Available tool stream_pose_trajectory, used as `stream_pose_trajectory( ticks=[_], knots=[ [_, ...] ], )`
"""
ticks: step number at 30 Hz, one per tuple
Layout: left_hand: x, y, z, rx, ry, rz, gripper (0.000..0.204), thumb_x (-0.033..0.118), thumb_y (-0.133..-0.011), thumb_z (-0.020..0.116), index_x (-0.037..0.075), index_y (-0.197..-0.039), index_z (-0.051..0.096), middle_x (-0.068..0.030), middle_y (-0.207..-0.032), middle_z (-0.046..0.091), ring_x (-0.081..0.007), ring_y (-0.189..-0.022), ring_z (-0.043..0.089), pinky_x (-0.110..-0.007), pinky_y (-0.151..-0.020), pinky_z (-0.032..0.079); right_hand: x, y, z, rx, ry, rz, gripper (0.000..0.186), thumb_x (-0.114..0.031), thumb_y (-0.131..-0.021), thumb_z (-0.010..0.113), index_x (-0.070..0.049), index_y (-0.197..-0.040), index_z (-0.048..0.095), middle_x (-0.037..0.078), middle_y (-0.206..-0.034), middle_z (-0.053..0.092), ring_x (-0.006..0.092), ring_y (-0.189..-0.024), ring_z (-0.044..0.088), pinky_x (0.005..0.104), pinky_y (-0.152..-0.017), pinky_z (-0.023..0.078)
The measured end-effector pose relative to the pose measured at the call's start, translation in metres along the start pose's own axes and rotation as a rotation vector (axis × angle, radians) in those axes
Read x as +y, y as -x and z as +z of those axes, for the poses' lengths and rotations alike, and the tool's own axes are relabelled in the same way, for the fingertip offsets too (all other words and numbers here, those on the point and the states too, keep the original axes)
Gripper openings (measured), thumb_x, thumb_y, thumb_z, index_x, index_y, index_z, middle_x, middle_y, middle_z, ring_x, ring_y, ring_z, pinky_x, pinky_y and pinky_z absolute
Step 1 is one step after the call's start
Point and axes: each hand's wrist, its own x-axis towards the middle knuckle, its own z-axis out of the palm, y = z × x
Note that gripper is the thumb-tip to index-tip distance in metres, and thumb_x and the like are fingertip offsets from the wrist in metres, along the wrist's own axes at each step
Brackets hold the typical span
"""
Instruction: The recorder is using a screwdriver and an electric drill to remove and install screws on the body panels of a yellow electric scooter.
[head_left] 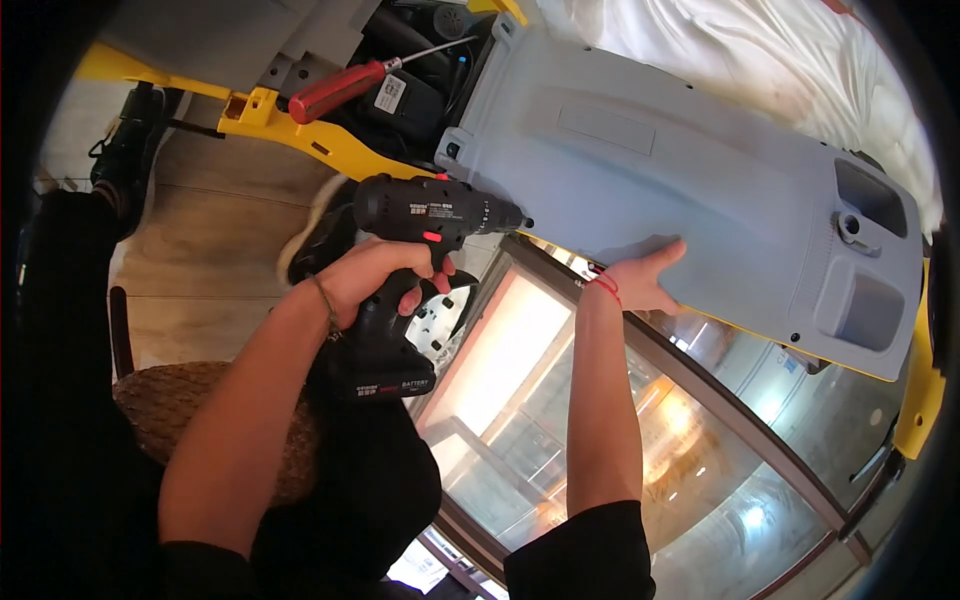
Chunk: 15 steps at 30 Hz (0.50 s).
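Your left hand (368, 276) wraps a black cordless drill (418, 206), its bit (529, 222) by the near edge of the grey moulded-plastic panel (700, 190), contact unclear; right hand (640, 284) grips that edge. Looks like bit positioning; calls for steady alignment. Brown-framed glass pane (690, 420) nearer you; backing room seems leftward.

White lettering (455, 212) on black drill (400, 210) and its battery pack (385, 387); white printed label (390, 94) on black box (415, 112)
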Motion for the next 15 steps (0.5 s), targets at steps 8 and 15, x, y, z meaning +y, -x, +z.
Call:
stream_pose_trajectory(
  ticks=[8,15],
  knots=[
    [0.011,-0.002,-0.004,-0.006,-0.04,-0.011,0.025,0.014,-0.072,0.055,0.002,-0.091,0.065,-0.0066,-0.081,0.065,-0.0091,-0.05,0.048,-0.023,-0.048,0.04,0.001,0.002,0.0,0.011,0.055,-0.04,0.095,-0.048,-0.083,0.067,-0.001,-0.143,0.01,0.023,-0.132,0.045,0.0342,-0.109,0.055,0.039,-0.092,0.051],
    [0.02,-0.003,-0.007,-0.022,-0.096,-0.004,0.023,0.014,-0.072,0.055,0.001,-0.09,0.064,-0.0064,-0.079,0.064,-0.0086,-0.049,0.048,-0.022,-0.047,0.04,-0.001,0.004,0.0,0.0,0.022,-0.011,0.097,-0.05,-0.082,0.066,-0.001,-0.143,0.01,0.023,-0.132,0.045,0.0344,-0.109,0.055,0.0387,-0.092,0.051]
  ],
)
